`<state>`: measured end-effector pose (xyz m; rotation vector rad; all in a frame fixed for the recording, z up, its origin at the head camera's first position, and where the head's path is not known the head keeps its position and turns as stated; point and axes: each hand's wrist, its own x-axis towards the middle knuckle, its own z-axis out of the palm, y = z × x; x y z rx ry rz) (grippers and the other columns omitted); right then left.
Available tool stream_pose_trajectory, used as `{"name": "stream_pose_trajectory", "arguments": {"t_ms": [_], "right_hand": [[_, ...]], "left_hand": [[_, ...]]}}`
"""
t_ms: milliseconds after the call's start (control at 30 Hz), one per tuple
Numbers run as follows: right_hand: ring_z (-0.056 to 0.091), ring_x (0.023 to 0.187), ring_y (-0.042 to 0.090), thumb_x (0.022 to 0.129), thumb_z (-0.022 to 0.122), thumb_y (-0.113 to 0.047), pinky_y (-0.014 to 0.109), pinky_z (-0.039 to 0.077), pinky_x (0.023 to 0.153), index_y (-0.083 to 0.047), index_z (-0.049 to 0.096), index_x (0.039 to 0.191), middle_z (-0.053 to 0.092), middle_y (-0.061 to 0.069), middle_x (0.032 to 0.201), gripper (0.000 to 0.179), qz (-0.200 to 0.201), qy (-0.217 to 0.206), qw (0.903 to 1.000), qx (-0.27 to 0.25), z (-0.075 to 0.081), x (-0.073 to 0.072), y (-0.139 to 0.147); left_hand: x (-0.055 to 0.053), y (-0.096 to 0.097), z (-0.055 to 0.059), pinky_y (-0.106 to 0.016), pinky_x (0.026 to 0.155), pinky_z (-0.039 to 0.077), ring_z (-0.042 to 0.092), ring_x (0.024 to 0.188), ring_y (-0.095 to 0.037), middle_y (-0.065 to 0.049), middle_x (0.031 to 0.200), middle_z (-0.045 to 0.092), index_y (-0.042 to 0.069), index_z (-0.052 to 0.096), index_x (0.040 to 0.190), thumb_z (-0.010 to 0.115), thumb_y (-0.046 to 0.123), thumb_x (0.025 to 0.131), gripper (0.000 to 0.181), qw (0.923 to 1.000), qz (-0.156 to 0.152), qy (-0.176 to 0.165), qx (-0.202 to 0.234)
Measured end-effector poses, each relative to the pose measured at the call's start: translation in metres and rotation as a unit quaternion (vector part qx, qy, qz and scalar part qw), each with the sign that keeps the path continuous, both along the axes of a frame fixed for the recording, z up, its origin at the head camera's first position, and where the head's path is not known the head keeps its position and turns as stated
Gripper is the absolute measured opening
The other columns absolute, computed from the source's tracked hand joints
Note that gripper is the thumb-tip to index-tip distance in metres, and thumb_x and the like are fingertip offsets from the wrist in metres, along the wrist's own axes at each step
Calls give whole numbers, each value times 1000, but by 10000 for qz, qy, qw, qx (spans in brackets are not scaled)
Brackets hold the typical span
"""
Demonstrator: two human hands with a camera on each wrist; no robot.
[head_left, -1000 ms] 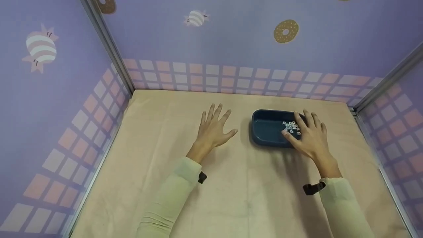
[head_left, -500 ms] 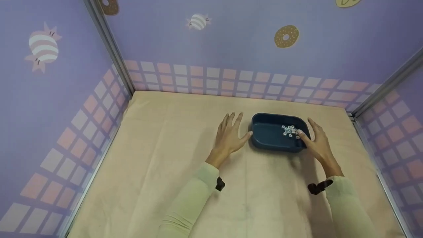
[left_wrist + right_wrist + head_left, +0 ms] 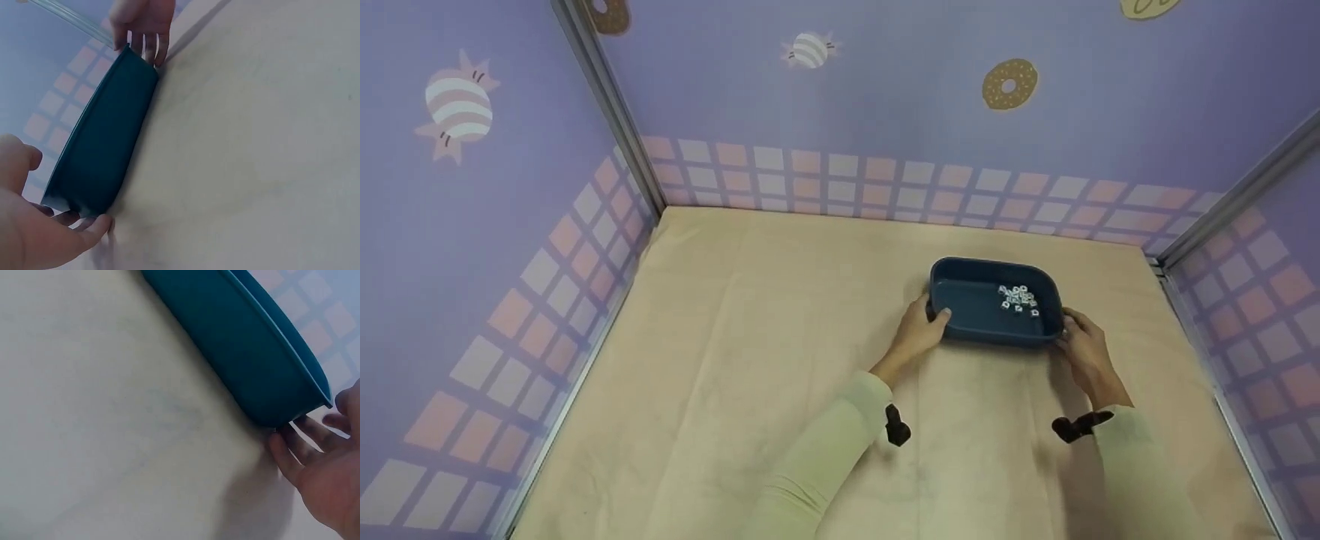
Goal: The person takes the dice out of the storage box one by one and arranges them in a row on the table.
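Observation:
A dark blue rectangular tray [image 3: 994, 334] with rounded corners is between my two hands at the right of the head view. Small white cube beads with dark marks [image 3: 1018, 298] lie loosely piled in its right half. My left hand [image 3: 916, 330] grips the left end, thumb over the rim and fingers at the outer wall; the left wrist view shows fingertips [image 3: 101, 225] at the tray's bottom edge. At the opposite end, my right hand [image 3: 1086, 351] holds the tray, its fingers [image 3: 289, 458] curled against the lower corner and its thumb near the rim.
A pale beige cloth [image 3: 780, 300] covers the table. Purple patterned panels [image 3: 885, 97] enclose the back, left and right sides, joined by metal posts [image 3: 607, 97]. Both wrists wear dark straps [image 3: 896, 425] over light green sleeves.
My left hand has moved right to the tray and closed on its left end. The right hand has come down from over the beads to the right end. The beads stay in place.

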<state>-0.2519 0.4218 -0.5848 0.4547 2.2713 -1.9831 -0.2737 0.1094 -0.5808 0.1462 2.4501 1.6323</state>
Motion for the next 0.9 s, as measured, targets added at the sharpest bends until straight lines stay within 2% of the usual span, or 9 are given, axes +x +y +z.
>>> {"name": "stream_pose_trajectory", "arguments": {"t_ms": [100,233,367,533,600,767,900], "right_hand": [[31,156,37,118,25,-18,46,31,125,3,20,166,24,27,170,53,-97,19,9996,-250,0,-2,-4],[41,150,36,118,29,-18,48,35,122,3,25,166,30,29,166,52,-98,-25,9995,-303,-1,3,-8],[52,141,32,117,32,-20,47,43,117,2,28,165,33,30,164,53,-6,6,9996,-267,-3,19,-10],[56,139,30,117,36,-20,40,51,109,4,31,163,36,31,162,53,-38,142,9995,-266,-6,47,-18],[57,138,29,117,38,-20,39,52,108,5,31,163,36,32,162,53,-22,198,9994,-285,-7,56,-23],[61,133,25,117,37,-19,38,54,105,6,32,162,38,33,160,52,35,242,9995,-174,-6,69,-33],[59,136,27,117,37,-19,38,54,105,7,33,161,40,34,159,52,62,274,9996,-94,-7,76,-38]], "left_hand": [[-1,-1,-3,-44,125,32,38,153,-33,-20,163,42,0,37,162,50,28,113,58,10000,55,36,-44],[1,-6,-6,-43,123,35,42,150,-32,-19,159,46,2,41,161,50,25,112,55,9998,184,101,-76],[16,-14,-2,-44,120,39,46,147,-33,-20,156,49,0,43,160,52,22,111,54,9997,214,145,57],[44,-26,0,-45,120,39,47,146,-34,-22,153,50,-4,43,158,55,18,110,54,9997,127,212,7],[51,-32,-1,-45,120,38,46,146,-34,-21,152,51,-4,44,157,55,18,109,54,9997,141,220,-22],[61,-43,-2,-47,122,36,45,147,-36,-23,153,51,-6,44,156,55,15,109,53,9998,124,125,20],[67,-48,-4,-48,123,34,43,149,-36,-23,156,49,-5,44,156,55,15,109,53,9999,133,3,3]]}}
